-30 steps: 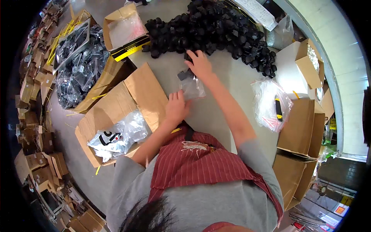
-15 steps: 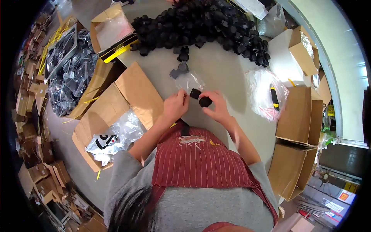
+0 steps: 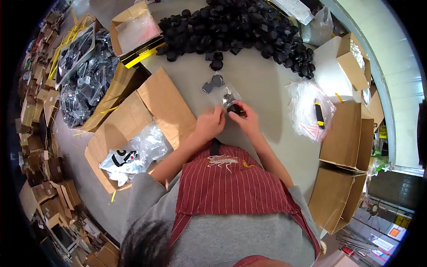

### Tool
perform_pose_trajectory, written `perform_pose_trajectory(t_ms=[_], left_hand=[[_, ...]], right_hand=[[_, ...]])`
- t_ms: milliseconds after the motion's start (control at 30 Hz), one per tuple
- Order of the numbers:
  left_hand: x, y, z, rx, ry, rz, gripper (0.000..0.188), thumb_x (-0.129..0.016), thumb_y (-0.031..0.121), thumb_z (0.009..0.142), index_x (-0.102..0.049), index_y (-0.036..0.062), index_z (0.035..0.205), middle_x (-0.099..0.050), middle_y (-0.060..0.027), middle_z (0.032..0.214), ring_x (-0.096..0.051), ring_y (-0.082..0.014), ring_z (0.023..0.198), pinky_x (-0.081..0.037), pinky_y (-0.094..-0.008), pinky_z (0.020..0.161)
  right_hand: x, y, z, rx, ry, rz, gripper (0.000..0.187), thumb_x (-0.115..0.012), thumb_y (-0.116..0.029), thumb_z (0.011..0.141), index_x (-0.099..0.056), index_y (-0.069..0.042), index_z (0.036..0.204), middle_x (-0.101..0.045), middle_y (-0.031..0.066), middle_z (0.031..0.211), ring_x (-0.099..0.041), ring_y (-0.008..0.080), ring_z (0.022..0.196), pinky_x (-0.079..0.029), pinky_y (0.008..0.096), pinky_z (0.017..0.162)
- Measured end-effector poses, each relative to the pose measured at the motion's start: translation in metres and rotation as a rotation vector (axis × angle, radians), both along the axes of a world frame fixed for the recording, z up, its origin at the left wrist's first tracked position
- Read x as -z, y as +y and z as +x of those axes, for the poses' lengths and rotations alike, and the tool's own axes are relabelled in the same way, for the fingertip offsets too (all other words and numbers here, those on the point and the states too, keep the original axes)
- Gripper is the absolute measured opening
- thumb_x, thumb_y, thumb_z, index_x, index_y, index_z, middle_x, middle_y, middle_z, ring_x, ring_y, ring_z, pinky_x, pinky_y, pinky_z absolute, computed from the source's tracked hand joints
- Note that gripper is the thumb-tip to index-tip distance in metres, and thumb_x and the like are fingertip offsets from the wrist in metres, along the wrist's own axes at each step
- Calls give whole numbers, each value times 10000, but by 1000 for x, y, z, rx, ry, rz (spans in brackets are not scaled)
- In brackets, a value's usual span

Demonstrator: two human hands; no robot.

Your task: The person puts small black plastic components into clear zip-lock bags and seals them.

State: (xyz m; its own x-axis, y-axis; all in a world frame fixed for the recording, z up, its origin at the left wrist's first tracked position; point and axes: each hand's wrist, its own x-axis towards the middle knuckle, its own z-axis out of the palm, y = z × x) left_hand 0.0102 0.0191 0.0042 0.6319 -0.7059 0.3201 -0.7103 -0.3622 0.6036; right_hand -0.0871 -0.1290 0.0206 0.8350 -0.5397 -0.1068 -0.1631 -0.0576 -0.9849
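Note:
In front of my apron, my left hand (image 3: 211, 123) is closed, pinching the near edge of a small clear plastic bag (image 3: 231, 90). My right hand (image 3: 247, 120) is closed around a small black rounded part (image 3: 234, 108), up against the bag's near end. Whether this part is inside the bag or just at its mouth I cannot tell. Beyond the hands lie a dark round piece (image 3: 217, 80) and a flat square piece (image 3: 207, 87), touching or nearly so. Another black part (image 3: 216, 65) sits at the near fringe of a large heap of similar black parts (image 3: 227, 31).
At right, a yellow-and-black cutter (image 3: 319, 115) rests on a stack of clear bags (image 3: 302, 111), beside open cartons (image 3: 344, 138). An open cardboard box (image 3: 162, 98) with crumpled plastic stands at left. Behind it is a carton of bagged dark parts (image 3: 91, 75). A smaller box (image 3: 133, 31) holds clear bags.
My hands have come closer together. The black part in my right hand has moved left and slightly up, against the small clear bag by my left fingers.

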Motion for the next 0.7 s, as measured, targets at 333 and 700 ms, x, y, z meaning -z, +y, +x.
perform_pose_trajectory(t_ms=[333,700], left_hand=[[7,-1,-4,-8,39,1,143,-639,192,887,-556,95,952,-654,-140,734,-653,-345,645,-507,-455,551],[13,4,0,27,-60,-65,128,-624,139,871,-570,87,974,-643,-132,724,-650,-322,632,-510,-428,542]], right_hand=[[23,-4,6,-129,-11,-892,478,-689,-122,837,-527,15,1266,-657,173,1079,-608,377,969,-496,440,860],[30,2,21,-175,-199,-899,218,-648,-68,800,-667,-71,1017,-665,94,1002,-630,301,930,-533,382,720]])
